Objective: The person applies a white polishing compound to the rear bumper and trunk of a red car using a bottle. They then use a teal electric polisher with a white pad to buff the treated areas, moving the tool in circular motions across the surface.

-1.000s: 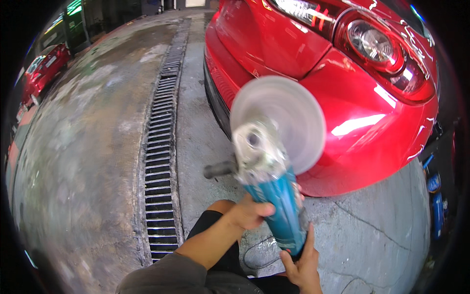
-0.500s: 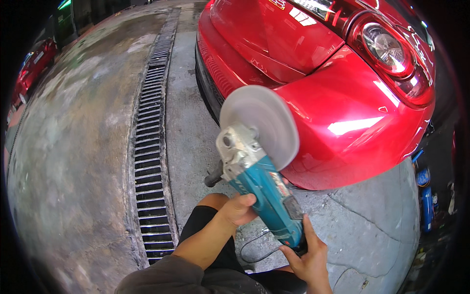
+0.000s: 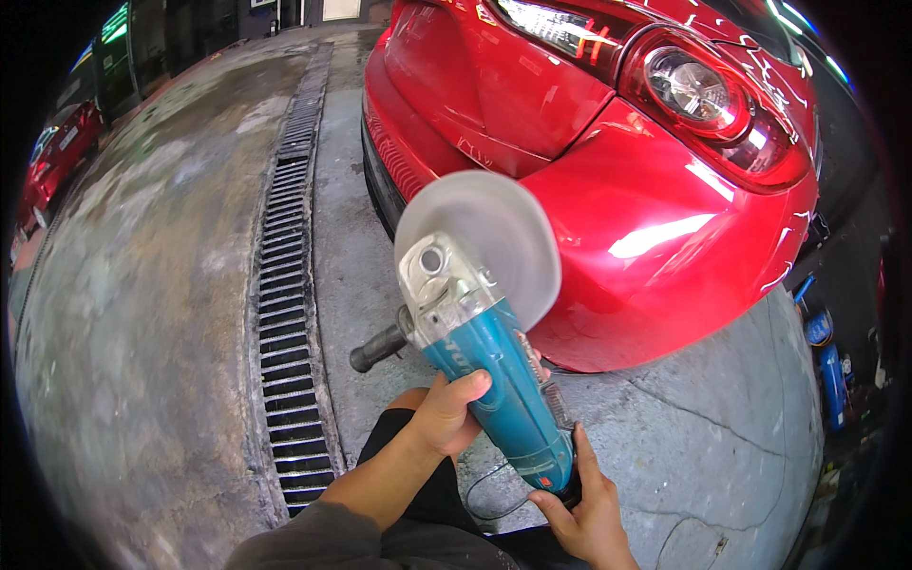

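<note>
My left hand (image 3: 451,410) and right hand (image 3: 587,513) grip the polisher (image 3: 503,385); likely buffing the bumper (image 3: 646,285), I next need the pad (image 3: 494,223) level.

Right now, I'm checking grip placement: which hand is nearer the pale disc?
The left hand, midway along the teal power tool; the right hand holds its rear end, farther off.

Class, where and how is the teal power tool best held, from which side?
Probably by the teal body, from the person's side: it runs long and slim that way, away from the pale disc. The left hand suits the middle, the right hand the rear end.
</note>
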